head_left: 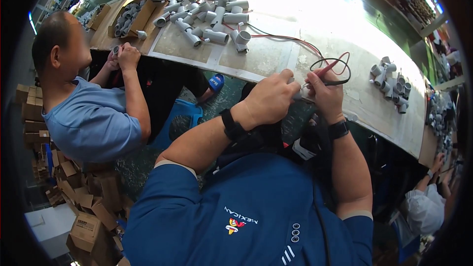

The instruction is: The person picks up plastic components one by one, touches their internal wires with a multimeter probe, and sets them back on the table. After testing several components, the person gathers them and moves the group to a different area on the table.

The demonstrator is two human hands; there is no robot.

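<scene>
Two hands meet at the worktop's (pixel 276 54) near edge over a small grey fitting (pixel 295 92), mostly hidden between them. The left hand (pixel 268 99) curls tightly around it; the right hand (pixel 326 93) pinches a red probe (pixel 322 70), tip towards the fitting. Steadying it against the edge would likely help. Grey fittings (pixel 394 86) lie towards the right end.
</scene>
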